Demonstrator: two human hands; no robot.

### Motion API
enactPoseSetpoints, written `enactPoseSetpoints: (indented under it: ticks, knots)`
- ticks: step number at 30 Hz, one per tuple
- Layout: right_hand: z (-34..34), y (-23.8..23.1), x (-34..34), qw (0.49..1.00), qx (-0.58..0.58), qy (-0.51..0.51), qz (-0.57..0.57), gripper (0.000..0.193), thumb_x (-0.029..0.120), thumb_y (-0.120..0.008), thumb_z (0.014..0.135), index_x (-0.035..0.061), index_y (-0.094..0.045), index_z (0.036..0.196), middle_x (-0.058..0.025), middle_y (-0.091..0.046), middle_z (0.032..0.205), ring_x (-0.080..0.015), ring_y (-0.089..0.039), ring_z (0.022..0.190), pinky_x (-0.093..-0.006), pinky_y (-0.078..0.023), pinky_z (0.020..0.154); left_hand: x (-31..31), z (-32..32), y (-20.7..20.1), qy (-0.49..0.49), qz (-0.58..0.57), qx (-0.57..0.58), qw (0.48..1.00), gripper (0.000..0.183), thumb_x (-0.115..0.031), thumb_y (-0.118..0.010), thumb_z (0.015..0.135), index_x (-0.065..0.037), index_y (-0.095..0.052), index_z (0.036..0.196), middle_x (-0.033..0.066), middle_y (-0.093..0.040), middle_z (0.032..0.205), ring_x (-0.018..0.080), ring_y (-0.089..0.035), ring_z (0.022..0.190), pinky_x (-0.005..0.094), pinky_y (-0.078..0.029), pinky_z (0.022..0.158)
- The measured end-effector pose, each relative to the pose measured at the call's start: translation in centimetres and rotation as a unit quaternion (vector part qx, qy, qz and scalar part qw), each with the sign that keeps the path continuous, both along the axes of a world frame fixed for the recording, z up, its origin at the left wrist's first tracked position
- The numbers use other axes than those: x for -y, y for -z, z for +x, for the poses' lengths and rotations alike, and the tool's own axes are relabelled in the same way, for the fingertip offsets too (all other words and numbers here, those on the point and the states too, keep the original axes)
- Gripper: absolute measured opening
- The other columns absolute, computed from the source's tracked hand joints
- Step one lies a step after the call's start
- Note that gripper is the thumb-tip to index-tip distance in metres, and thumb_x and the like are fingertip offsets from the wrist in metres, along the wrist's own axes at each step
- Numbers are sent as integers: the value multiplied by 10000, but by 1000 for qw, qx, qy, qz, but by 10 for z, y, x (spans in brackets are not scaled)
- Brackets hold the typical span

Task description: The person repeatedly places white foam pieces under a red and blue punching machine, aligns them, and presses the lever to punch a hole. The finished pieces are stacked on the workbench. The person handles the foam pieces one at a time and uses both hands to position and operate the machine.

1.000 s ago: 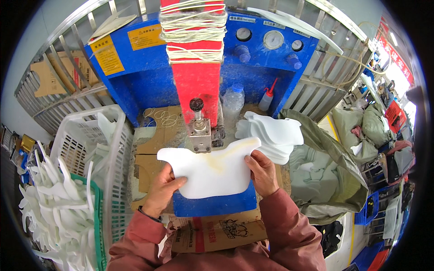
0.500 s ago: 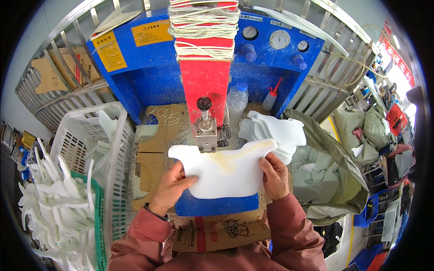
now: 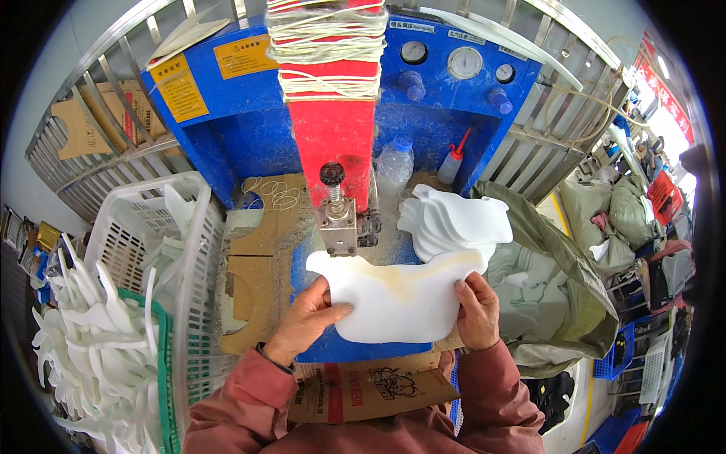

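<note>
A white foam-like sheet (image 3: 397,314), cut in a curved shape with a yellowish streak near its upper edge, is held between my two hands. My left hand (image 3: 308,319) pinches its left side, thumb on top. At the right side, my right hand (image 3: 478,309) grips the edge between thumb and fingers. The sheet's far edge lies right at the metal head (image 3: 338,233) of a red machine arm (image 3: 333,136); whether they touch I cannot tell. Under the sheet is a blue plate (image 3: 355,352), partly covered.
Similar white pieces are stacked (image 3: 457,219) at the back right, beside an open sack (image 3: 563,333) of more pieces. At left stand a white plastic basket (image 3: 193,303) and a heap of white offcuts (image 3: 98,340). A clear bottle (image 3: 396,163) and a red-tipped squeeze bottle (image 3: 451,163) stand behind.
Both hands have moved the white sheet to the right and slightly nearer me relative to the metal head. More of the blue plate shows at its left. The view has shifted a little.
</note>
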State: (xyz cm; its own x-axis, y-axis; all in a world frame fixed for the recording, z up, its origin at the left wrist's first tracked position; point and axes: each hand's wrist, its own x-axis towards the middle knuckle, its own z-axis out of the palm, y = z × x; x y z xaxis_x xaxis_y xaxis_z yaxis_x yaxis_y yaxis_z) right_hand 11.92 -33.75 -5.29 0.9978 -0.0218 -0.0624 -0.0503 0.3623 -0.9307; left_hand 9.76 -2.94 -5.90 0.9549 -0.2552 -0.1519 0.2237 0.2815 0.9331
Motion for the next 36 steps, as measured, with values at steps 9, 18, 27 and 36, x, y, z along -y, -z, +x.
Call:
enactPoseSetpoints:
  ticks: [9,18,27,36]
  knots:
    - [-11,-1,18,999,12,28,16,251,89,-645,1061,-27,-684,1280,-27,-743,1117,-71,-671,966,-226,-521,830,17,4,1,34,4,-18,999,530,1,-660,1004,-24,-491,1505,60,-668,1347,161,-643,1216,350,-518,1049]
    - [-17,0,29,999,16,44,11,276,48,-599,1067,-53,-648,1319,-68,-730,1203,-111,-688,1037,-257,-545,891,28,10,6,60,14,-26,998,545,-7,-664,1003,-33,-485,1517,63,-660,1369,159,-640,1222,355,-513,1067]
    - [-17,8,11,999,-37,17,-35,177,100,-662,1053,7,-719,1192,64,-697,984,-6,-586,800,-180,-447,687,12,-7,17,0,12,-18,1000,469,-37,-692,1001,-25,-544,1445,55,-684,1287,133,-651,1141,319,-521,999]
    - [1,8,-28,993,-65,-95,-34,173,83,-650,1058,-9,-697,1198,40,-688,1003,-25,-592,871,-203,-475,724,-33,-39,15,-77,24,-24,996,596,13,-648,983,-22,-461,1548,71,-683,1337,159,-663,1185,331,-522,1024]
